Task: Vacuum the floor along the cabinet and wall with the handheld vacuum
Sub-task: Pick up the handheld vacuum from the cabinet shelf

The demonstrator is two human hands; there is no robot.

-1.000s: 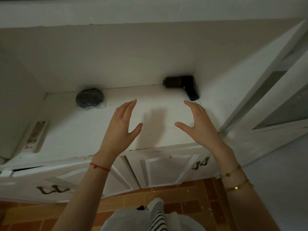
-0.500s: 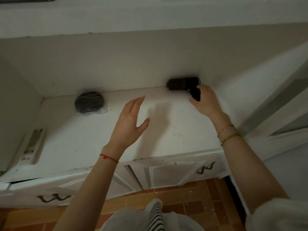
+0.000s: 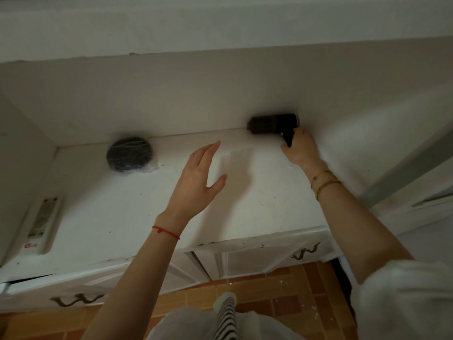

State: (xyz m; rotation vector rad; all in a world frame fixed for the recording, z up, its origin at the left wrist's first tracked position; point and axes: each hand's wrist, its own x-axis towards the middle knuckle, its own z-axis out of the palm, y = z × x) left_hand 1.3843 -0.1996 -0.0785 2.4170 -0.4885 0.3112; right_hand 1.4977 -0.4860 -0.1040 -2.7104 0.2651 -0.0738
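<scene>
A person is standing at a white painted cabinet (image 3: 245, 204), its flat top scuffed and speckled with dirt, its panelled doors below carrying curly dark metal handles (image 3: 306, 251). The handheld vacuum (image 3: 272, 123) is lying on its side at the back of the cabinet top, touching the matte white wall (image 3: 196, 99); it is a short, dark, cylinder-shaped body with a ribbed look and a stubby grip angling down from its right end. The right hand (image 3: 300, 149), with thin gold bracelets at the wrist, is wrapping its fingers around that grip. The left hand (image 3: 197, 177), a red thread at its wrist, is hovering above the cabinet top, open, fingers held loosely together with the thumb apart, touching nothing. Left of the vacuum, a dark round bundle (image 3: 128, 154) is sitting inside clear crinkled plastic wrap. A white rectangular remote control (image 3: 40, 224) is lying near the left edge. Below, the floor (image 3: 282, 298) is showing orange-brown tiles sprinkled with small white flecks.
</scene>
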